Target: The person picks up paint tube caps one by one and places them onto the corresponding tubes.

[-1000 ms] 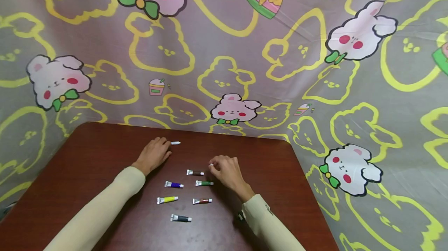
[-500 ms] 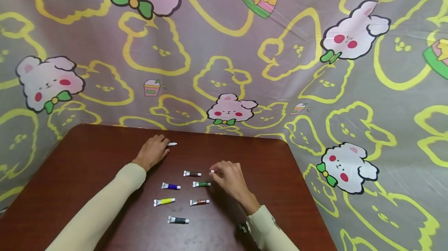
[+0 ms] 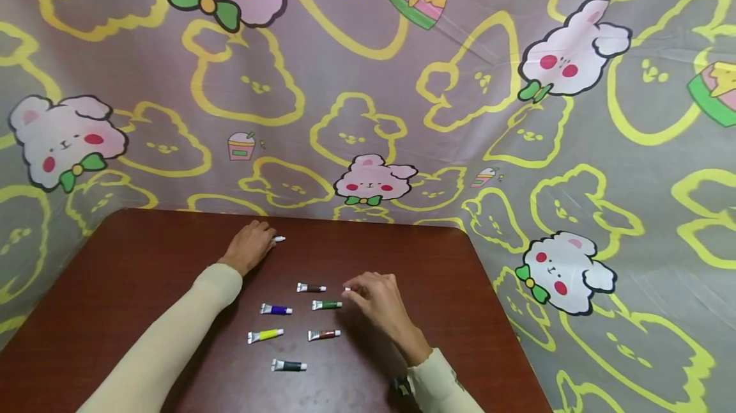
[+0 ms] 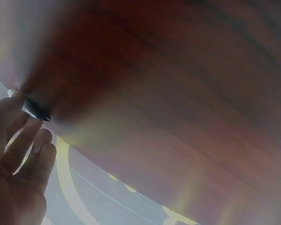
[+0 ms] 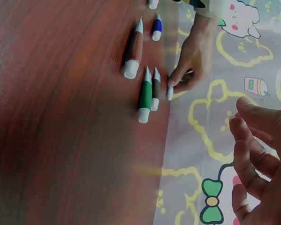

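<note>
- Patterned cloth (image 3: pixel 368 80) hung behind and beside, printed with pink bears and yellow outlines.
- Dark red-brown table (image 3: pixel 144 259) below, wood grain plain in both wrist views.
- 2 cream sleeves (image 3: pixel 172 330) reaching in from the near edge.
- Left hand (image 3: pixel 248 248) laid palm-down at the far left of the table, fingers curled round a tube (image 3: pixel 278 239), of which only the white cap pokes out to the right; in the left wrist view, fingers (image 4: pixel 23 145) loosely bent, a dark tube end (image 4: pixel 34 110) just beyond the fingertips.
- Right hand (image 3: pixel 376 298) resting near the table's middle, fingers curled narrow, fingertips pinching a small white cap (image 3: pixel 347 288); cannot tell from the right wrist view, where only bent fingers (image 5: pixel 253 150) show at the edge, apart from the table.
- 6 small tubes lying loose between the arms, all caps to the right, in 2 rough columns:
- Brown tube (image 3: pixel 311 288) farthest, just left of the pinched cap.
- Green tube (image 3: pixel 326 305) just beside the right fingertips, not touching as far as can be told.
- Blue tube (image 3: pixel 275 309) left of the green.
- Red-brown tube (image 3: pixel 323 335) under the green.
- Yellow tube (image 3: pixel 265 335) left of that.
- Dark tube (image 3: pixel 289 366) nearest, alone.
</note>
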